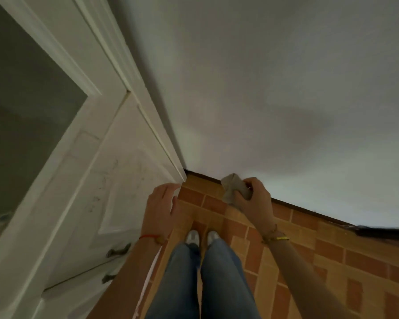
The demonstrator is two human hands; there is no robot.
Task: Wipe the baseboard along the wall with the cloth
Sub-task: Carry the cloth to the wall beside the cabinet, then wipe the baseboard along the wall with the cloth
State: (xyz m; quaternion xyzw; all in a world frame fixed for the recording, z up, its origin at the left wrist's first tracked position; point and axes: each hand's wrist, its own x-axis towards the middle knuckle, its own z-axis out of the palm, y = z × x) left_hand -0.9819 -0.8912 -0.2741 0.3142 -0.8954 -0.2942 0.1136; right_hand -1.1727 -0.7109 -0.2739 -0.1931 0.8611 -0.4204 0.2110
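A dark brown baseboard (309, 211) runs along the foot of the pale wall, from the door frame down to the right. My right hand (256, 201) holds a bunched grey cloth (234, 187) close to the baseboard; whether the cloth touches it I cannot tell. My left hand (161, 206) hangs open, fingers apart, near the bottom corner of the door frame, holding nothing.
A white panelled door (115, 185) with dark handles (118, 249) stands at the left beside its white frame (148, 116). The floor (332, 261) has orange and red brick-pattern tiles. My legs in blue jeans and light shoes (202, 236) stand close to the wall.
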